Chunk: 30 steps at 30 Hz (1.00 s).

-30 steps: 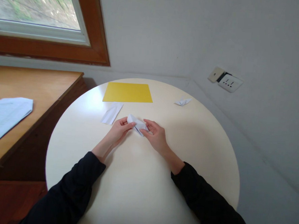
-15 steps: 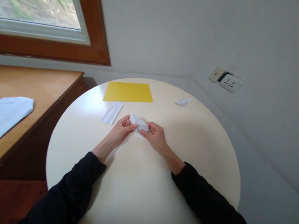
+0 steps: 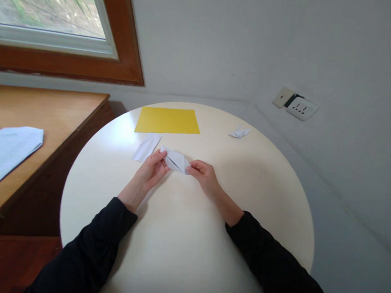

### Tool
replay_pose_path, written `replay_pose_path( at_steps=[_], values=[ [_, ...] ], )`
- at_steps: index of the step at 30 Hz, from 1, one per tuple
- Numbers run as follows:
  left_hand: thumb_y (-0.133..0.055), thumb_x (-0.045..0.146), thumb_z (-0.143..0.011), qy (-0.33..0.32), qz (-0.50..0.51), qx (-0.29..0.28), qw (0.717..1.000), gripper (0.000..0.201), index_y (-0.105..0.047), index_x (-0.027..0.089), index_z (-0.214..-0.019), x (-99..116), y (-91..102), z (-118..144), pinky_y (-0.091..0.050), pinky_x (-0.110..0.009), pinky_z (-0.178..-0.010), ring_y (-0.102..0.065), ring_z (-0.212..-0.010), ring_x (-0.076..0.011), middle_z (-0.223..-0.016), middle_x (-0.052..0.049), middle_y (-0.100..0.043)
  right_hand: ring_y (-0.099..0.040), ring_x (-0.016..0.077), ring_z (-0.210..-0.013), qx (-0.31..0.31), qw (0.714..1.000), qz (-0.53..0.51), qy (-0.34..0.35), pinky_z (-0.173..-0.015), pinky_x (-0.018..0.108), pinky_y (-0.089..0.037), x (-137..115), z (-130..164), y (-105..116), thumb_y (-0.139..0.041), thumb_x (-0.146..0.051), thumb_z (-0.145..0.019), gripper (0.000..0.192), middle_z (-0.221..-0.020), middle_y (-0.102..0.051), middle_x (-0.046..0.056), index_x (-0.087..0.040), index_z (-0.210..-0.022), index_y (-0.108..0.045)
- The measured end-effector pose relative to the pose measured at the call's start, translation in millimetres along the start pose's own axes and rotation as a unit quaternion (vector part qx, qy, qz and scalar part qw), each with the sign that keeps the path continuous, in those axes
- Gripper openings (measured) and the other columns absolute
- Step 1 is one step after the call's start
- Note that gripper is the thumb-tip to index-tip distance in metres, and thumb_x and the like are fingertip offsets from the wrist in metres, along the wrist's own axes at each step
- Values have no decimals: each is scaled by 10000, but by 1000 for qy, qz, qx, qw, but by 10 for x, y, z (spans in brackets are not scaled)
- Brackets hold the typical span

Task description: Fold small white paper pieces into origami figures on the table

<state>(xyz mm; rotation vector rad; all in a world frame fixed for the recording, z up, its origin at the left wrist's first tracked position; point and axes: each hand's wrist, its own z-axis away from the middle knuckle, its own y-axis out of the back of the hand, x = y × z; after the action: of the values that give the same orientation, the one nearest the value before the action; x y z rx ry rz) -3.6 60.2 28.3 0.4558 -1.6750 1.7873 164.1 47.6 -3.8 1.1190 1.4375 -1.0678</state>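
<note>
Between my two hands is a small piece of folded white paper (image 3: 177, 161), with a dark slit along its fold. My left hand (image 3: 152, 168) pinches its left end between thumb and fingers. At the right end, the thumb and fingers of my right hand (image 3: 203, 174) grip the paper's corner. Just beyond my left hand lies a creased white paper strip (image 3: 147, 147). A flat yellow sheet (image 3: 168, 121) rests behind it. Toward the back right sits a small folded white paper figure (image 3: 239, 133).
All this is on a round cream table (image 3: 182, 247) near the wall. A wooden desk (image 3: 62, 107) stands at the left, bearing a pale blue-white folded item (image 3: 11, 153). Wall sockets (image 3: 302, 108) are at the right, a wood-framed window (image 3: 129, 36) at upper left.
My left hand has shifted slightly left, its thumb moving to the paper's far left end. The folded paper has turned and now shows its long slit; my right hand holds its right tip.
</note>
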Motion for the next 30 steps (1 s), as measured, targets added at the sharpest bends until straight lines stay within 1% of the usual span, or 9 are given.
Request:
replay_pose_path(
  at_steps=[2,3,5,9,15,19,22,25,30],
  values=[
    [-601,38,-760,2,25,45,999,108,-583,139,-724,15,-19,-6,-482,-157,-591,-570,-563,-65,-613,32,-573,-543,109,-642,-19,999,-36,-14,-623,238,-424,12,-6,13,-740,-389,-631,262,-701,-620,-22,-183,-751,-630],
    [-575,35,-783,4,31,59,998,114,-583,137,-732,17,-29,-7,-483,-154,-590,-569,-555,-63,-609,31,-571,-548,112,-661,-27,998,-49,-18,-639,239,-427,19,-8,14,-756,-382,-615,277,-718,-624,-23,-189,-771,-633],
    [-534,39,-818,7,36,70,997,134,-584,136,-741,14,-44,-8,-485,-147,-581,-567,-542,-60,-606,27,-572,-554,116,-689,-34,997,-66,-20,-665,242,-429,36,-13,11,-778,-368,-590,302,-739,-629,-24,-196,-792,-635],
    [-494,48,-850,15,40,79,996,175,-580,141,-730,-2,-50,-13,-486,-139,-569,-567,-532,-60,-596,24,-570,-563,119,-699,-23,996,-84,-29,-685,246,-432,58,-22,1,-787,-358,-583,296,-743,-642,-20,-194,-780,-639],
    [-535,50,-828,18,44,73,996,132,-582,139,-743,-6,-26,-26,-494,-153,-573,-575,-543,-69,-621,16,-583,-571,109,-678,-12,994,-101,-40,-675,238,-432,43,-22,-4,-799,-330,-562,295,-727,-658,-27,-193,-773,-645],
    [-510,60,-848,34,40,73,996,130,-577,124,-756,-23,13,-41,-504,-163,-592,-588,-578,-77,-648,-6,-594,-572,111,-674,-5,994,-100,-44,-676,245,-431,17,-18,-11,-802,-328,-556,295,-725,-658,-27,-193,-767,-645],
    [-552,65,-825,14,33,56,998,83,-571,129,-775,-57,52,-54,-510,-170,-619,-595,-619,-80,-684,-7,-600,-566,111,-666,-1,995,-95,-35,-670,245,-427,9,-19,-13,-806,-328,-548,296,-715,-654,-27,-190,-754,-644],
    [-613,87,-787,0,2,41,999,73,-563,140,-776,-97,73,-55,-500,-171,-597,-583,-611,-75,-691,7,-589,-557,103,-652,-4,995,-98,-26,-651,234,-418,24,-25,-13,-805,-329,-551,288,-698,-647,-32,-188,-740,-641],
    [-689,184,-725,15,-83,26,996,128,-573,128,-722,-147,75,-35,-439,-151,-489,-523,-537,-60,-632,19,-555,-558,105,-652,-14,995,-98,-27,-655,240,-421,66,-34,-9,-810,-342,-541,296,-701,-647,-33,-186,-718,-631]
  ],
)
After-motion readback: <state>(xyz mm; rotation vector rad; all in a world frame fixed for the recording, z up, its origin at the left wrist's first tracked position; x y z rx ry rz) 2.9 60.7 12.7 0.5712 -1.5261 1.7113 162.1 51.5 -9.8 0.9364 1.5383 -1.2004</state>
